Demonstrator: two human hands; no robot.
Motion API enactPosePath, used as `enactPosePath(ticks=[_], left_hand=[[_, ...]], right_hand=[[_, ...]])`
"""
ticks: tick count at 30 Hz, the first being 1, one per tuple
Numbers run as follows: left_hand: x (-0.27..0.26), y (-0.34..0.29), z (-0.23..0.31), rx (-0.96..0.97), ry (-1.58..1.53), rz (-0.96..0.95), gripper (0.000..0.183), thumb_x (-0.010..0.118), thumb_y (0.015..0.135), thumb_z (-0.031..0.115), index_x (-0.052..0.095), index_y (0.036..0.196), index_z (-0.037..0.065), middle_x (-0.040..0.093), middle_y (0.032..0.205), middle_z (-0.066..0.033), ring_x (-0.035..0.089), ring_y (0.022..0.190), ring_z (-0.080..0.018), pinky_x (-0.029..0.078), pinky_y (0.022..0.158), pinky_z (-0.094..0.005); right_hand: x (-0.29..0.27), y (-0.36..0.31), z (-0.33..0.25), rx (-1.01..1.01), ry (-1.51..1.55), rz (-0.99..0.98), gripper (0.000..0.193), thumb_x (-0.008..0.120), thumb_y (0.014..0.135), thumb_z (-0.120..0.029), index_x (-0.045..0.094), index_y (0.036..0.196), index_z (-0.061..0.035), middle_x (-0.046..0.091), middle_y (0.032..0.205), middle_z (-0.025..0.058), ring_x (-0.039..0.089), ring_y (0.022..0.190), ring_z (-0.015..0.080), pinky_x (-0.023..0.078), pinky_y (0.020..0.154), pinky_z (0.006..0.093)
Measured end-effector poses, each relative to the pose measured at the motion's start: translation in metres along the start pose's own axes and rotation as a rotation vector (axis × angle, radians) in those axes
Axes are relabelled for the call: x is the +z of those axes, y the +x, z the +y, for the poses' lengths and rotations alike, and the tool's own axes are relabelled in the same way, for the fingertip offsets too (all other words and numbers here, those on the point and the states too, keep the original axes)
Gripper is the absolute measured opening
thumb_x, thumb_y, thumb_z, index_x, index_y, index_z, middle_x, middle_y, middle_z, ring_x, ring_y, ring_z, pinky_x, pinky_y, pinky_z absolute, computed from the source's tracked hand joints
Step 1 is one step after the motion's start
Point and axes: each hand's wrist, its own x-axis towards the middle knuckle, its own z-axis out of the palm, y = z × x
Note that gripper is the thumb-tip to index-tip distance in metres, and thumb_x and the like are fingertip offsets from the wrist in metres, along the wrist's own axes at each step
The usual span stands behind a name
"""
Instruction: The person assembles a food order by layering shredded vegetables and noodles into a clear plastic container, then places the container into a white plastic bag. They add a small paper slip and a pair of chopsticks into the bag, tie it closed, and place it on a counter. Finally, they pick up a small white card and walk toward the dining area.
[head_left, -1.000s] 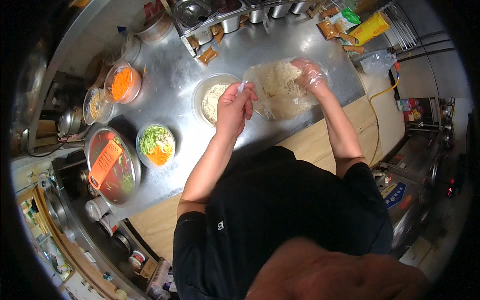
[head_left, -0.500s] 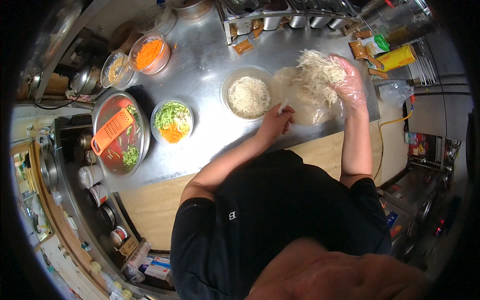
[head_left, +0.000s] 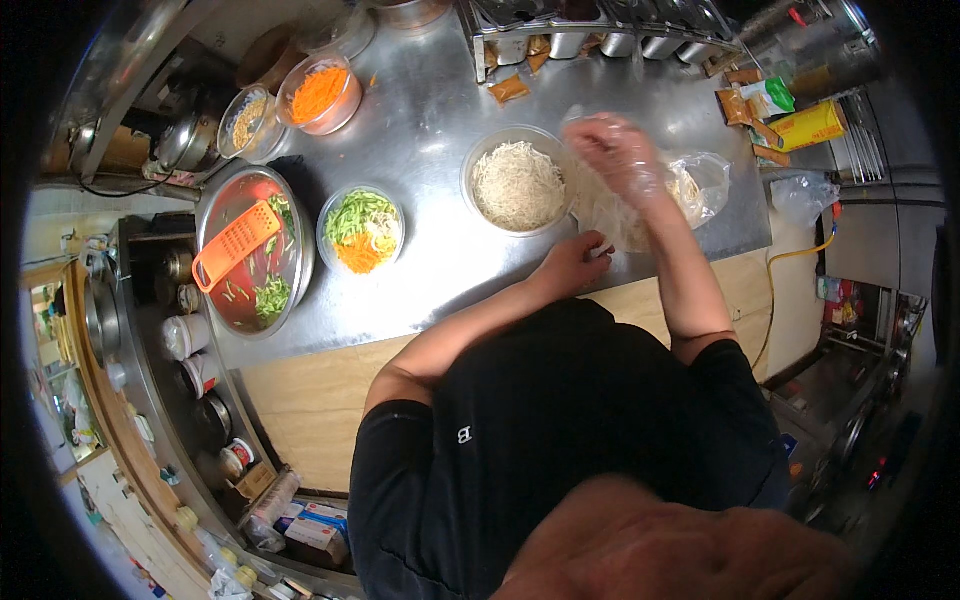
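Note:
A round tub of pale shredded noodle-like strands (head_left: 518,186) stands before me on the steel counter. Just right of it lies a clear plastic bag (head_left: 625,228), with more pale strands (head_left: 688,195) at its right end. My right hand (head_left: 620,160), in a thin clear glove, hangs over the bag beside the tub's rim. Its fingers are loosely bent, and no strands show in them. At the counter's front edge my bare left hand (head_left: 578,265) is closed on the bag's near edge; part of its grip is hidden.
To the left is a tub of cucumber and carrot shreds (head_left: 362,232). Beyond it sits a steel basin (head_left: 208,215) holding an orange grater (head_left: 238,246). A carrot tub (head_left: 322,95) stands farther back. Along the back runs a metal container rack (head_left: 600,35); sauce packets (head_left: 510,88) lie below it.
My right hand has moved left toward the tub, and the clump of strands has left it. The tub looks fuller. My left hand stays by the bag's near edge; the whole view has shifted slightly.

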Motion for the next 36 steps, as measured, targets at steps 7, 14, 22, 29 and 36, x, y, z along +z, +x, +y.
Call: enactPosePath(ticks=[7, 14, 22, 29, 36], left_hand=[[-0.028, -0.005, 0.049, 0.147, -0.558, 0.023, 0.019, 0.057, 0.089, 0.01, 0.056, 0.106, 0.002, 0.061, 0.087, -0.005, 0.057, 0.073, -0.0131, 0.046, 0.063, -0.0258], [-0.053, 0.022, 0.09, 0.429, -0.826, -0.054, 0.03, 0.044, 0.092, 0.007, 0.051, 0.119, -0.003, 0.06, 0.102, -0.0144, 0.057, 0.094, -0.022, 0.043, 0.087, -0.0338], [-0.035, 0.04, 0.114, 0.371, -0.738, -0.083, 0.035, 0.04, 0.092, 0.008, 0.05, 0.123, -0.006, 0.06, 0.11, -0.0221, 0.059, 0.096, -0.0265, 0.042, 0.089, -0.0342], [-0.032, 0.057, 0.118, 0.362, -0.538, 0.093, 0.024, 0.053, 0.09, 0.002, 0.061, 0.112, -0.005, 0.06, 0.115, -0.0199, 0.064, 0.083, -0.0221, 0.051, 0.08, -0.0333], [-0.006, 0.084, 0.144, 0.311, -0.618, 0.04, 0.018, 0.057, 0.086, -0.005, 0.062, 0.103, -0.006, 0.062, 0.112, -0.0168, 0.066, 0.077, -0.0226, 0.057, 0.07, -0.0325]], right_hand=[[-0.09, -0.065, -0.035, -0.373, -0.393, 0.638, 0.015, 0.069, 0.081, -0.005, 0.067, 0.095, -0.0023, 0.06, 0.083, -0.0003, 0.054, 0.076, 0.0064, 0.045, 0.067, 0.0218], [-0.131, -0.104, -0.003, -0.209, -1.123, 0.896, 0.04, 0.079, 0.071, -0.028, 0.066, 0.101, -0.005, 0.061, 0.083, 0.0071, 0.058, 0.074, 0.0213, 0.047, 0.07, 0.0322], [-0.127, -0.088, 0.041, 0.392, -1.574, 0.117, 0.023, 0.062, 0.081, -0.025, 0.066, 0.09, -0.005, 0.066, 0.093, 0.012, 0.061, 0.085, 0.0293, 0.048, 0.078, 0.039], [-0.142, -0.123, -0.024, 0.141, -0.088, 0.351, 0.021, 0.056, 0.089, -0.018, 0.067, 0.097, -0.0017, 0.067, 0.091, 0.005, 0.062, 0.079, 0.0191, 0.048, 0.075, 0.0321], [-0.117, -0.07, -0.039, -0.085, 0.152, 0.022, 0.043, 0.054, 0.089, -0.005, 0.049, 0.132, -0.0092, 0.053, 0.127, 0.0092, 0.057, 0.101, 0.0151, 0.051, 0.073, 0.0258]])
